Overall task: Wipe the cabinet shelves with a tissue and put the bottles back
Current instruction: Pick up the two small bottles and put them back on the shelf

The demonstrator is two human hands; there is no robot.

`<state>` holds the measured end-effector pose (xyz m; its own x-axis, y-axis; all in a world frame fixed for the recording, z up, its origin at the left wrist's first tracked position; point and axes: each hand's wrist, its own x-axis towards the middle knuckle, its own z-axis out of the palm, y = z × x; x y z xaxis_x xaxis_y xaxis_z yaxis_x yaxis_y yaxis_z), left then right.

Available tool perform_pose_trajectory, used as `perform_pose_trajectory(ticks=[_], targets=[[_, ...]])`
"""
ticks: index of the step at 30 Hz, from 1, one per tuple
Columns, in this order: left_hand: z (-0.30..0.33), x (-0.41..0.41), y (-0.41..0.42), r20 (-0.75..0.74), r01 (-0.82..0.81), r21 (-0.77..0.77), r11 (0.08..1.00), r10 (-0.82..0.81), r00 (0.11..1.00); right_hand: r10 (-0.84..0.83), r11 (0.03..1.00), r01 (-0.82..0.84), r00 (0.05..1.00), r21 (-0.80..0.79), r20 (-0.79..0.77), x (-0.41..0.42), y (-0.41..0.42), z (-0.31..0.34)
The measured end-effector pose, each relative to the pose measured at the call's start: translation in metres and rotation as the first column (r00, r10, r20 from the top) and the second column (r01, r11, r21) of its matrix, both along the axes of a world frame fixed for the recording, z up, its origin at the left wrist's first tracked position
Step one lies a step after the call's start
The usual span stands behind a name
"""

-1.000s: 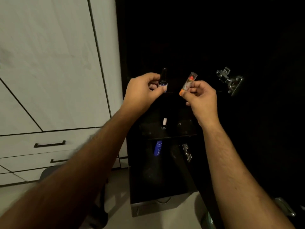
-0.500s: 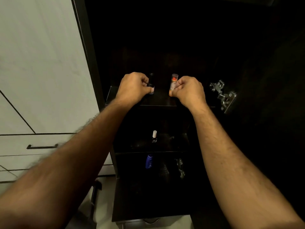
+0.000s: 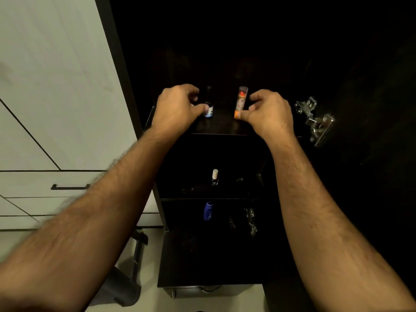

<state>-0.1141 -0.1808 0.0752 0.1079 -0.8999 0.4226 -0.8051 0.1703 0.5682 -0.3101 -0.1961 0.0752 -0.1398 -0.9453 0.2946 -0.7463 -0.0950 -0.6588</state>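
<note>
Both bottles have come down from mid-air to stand on the top shelf [image 3: 216,128]. The left hand [image 3: 177,109] pinches the dark bottle [image 3: 209,106]; the right hand [image 3: 267,111] pinches the tube's [image 3: 240,102] base. A careless release could topple either.

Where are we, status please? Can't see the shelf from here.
Left hand fingertips on small dark bottle, standing on top shelf. Right hand pinching base of upright orange tube. Nothing blocking between them.

Bare, hairy forearms [image 3: 126,199], sleeveless
</note>
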Motion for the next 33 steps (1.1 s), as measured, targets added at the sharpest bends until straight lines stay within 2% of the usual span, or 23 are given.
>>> perform_pose_trajectory(ticks=[2,4,6,8,12,17,21,26,29,33], targets=[[0.002,0.002,0.016,-0.028,-0.022,-0.106,0.994,0.019,0.999,-0.032,0.991,0.04,0.997,-0.126,0.068,-0.004,0.012,0.003],[0.0,0.002,0.037,-0.063,-0.017,-0.194,0.981,0.004,0.998,0.009,0.953,0.045,0.984,-0.299,0.176,-0.003,0.03,0.004],[-0.007,0.001,0.058,-0.096,0.013,-0.249,0.969,-0.038,0.995,0.166,0.889,-0.01,0.939,-0.458,0.3,0.002,0.046,0.001],[-0.017,0.0,0.074,-0.115,0.032,-0.277,0.96,-0.066,0.991,0.34,0.864,-0.126,0.86,-0.488,0.38,0.009,0.059,-0.007],[-0.047,0.002,0.094,-0.131,0.045,-0.231,0.972,-0.076,0.988,0.53,0.84,-0.44,0.788,-0.317,0.312,0.027,0.073,-0.038],[-0.091,0.007,0.107,-0.113,0.044,-0.061,0.997,-0.051,0.992,0.521,0.838,-0.546,0.793,-0.011,0.316,0.035,0.072,-0.097],[-0.127,0.016,0.108,-0.129,0.054,0.072,0.996,-0.045,0.991,0.481,0.833,-0.534,0.828,0.145,0.29,0.022,0.07,-0.144],[-0.173,0.019,0.11,-0.211,0.071,0.239,0.968,-0.02,0.977,0.382,0.85,-0.445,0.889,0.282,0.251,0.003,0.071,-0.183],[-0.188,0.012,0.101,-0.268,0.1,0.275,0.956,-0.024,0.963,0.3,0.879,-0.363,0.925,0.31,0.234,-0.004,0.064,-0.197],[-0.197,-0.005,0.068,-0.232,0.101,0.309,0.946,-0.029,0.972,0.218,0.878,-0.276,0.958,0.39,0.187,-0.005,0.041,-0.215]])
